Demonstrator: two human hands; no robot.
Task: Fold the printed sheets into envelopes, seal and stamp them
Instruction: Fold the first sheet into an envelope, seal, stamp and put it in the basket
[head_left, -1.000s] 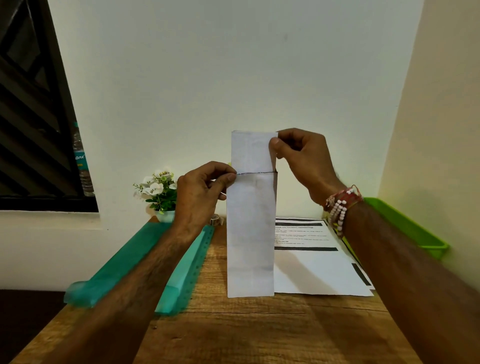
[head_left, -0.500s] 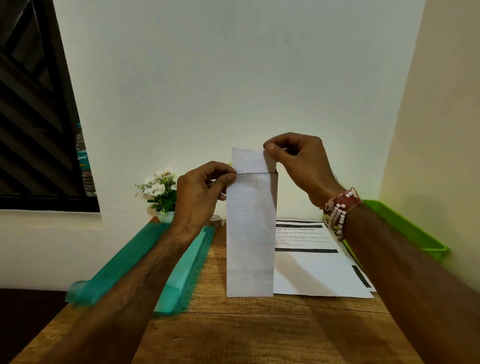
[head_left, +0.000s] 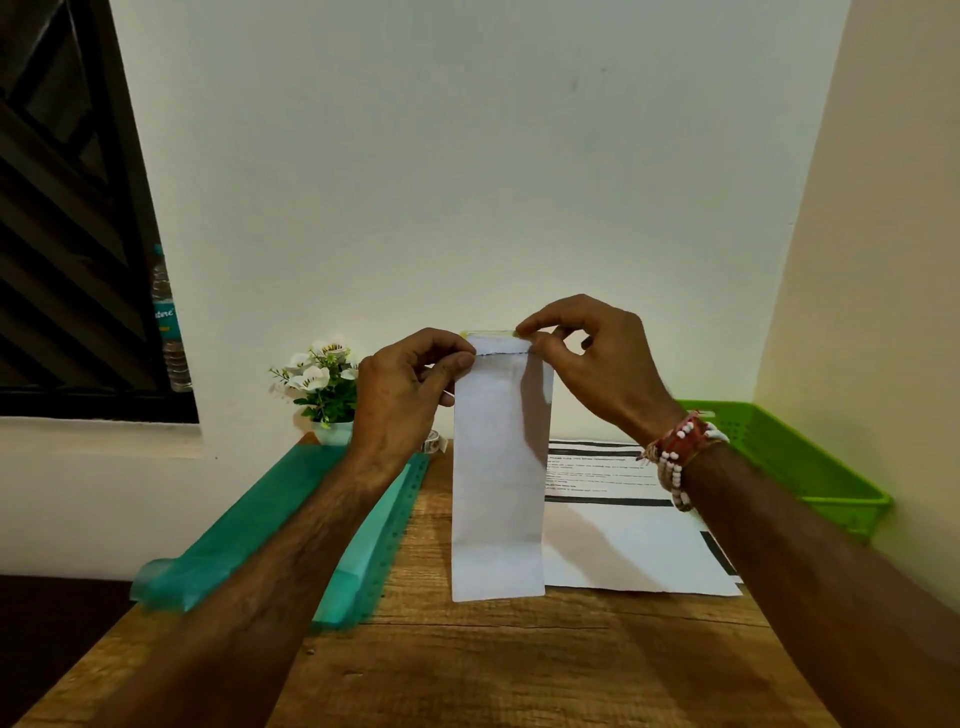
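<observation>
Small potted white flowers (head_left: 319, 384), water bottle (head_left: 169, 322) at far left, green tray (head_left: 810, 467) at right, wooden table (head_left: 519, 665)

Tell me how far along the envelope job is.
Done: one narrow envelope is folded up. In hand: the left hand pinches its edge at the crease, the right hand pinches the top flap, unsealed. Left: no stamp shows on it; another printed sheet lies flat, unfolded, on the table.

The near table (head_left: 519, 670) is free. Folder (head_left: 249, 525) crowds the left, tray (head_left: 779, 457) the right, a held sheet (head_left: 498, 493) between.
</observation>
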